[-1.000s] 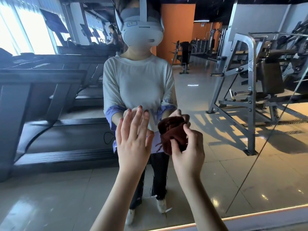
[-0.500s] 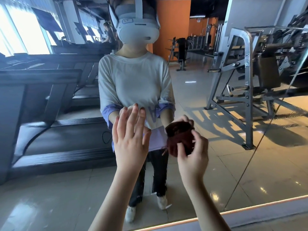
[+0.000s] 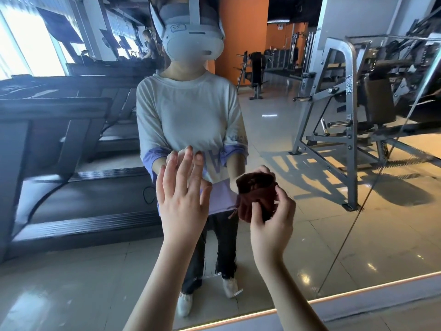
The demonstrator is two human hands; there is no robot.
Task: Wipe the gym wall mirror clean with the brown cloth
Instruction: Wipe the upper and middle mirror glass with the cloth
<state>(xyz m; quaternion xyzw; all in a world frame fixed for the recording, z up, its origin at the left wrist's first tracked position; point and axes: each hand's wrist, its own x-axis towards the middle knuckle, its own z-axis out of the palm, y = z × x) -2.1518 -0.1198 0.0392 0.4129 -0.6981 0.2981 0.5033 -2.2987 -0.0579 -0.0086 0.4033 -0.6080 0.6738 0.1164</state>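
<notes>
The gym wall mirror (image 3: pixel 78 266) fills nearly the whole view, with its lit lower edge running along the bottom right. My right hand (image 3: pixel 272 225) is shut on the bunched brown cloth (image 3: pixel 256 194), holding it against or just off the glass at waist height. My left hand (image 3: pixel 182 199) is raised beside it with flat, spread fingers, palm toward the mirror, holding nothing. In the glass I see my own reflection in a white top and a headset, with both hands mirrored.
Reflected treadmills (image 3: pixel 71 144) stand at the left and a steel weight machine (image 3: pixel 346 111) at the right. A vertical seam in the mirror (image 3: pixel 353 225) slants down the right side. A glowing strip (image 3: pixel 358 289) borders the mirror's bottom edge.
My right hand has carried the cloth to the right and slightly down across the glass. The left hand has stayed spread in about the same place.
</notes>
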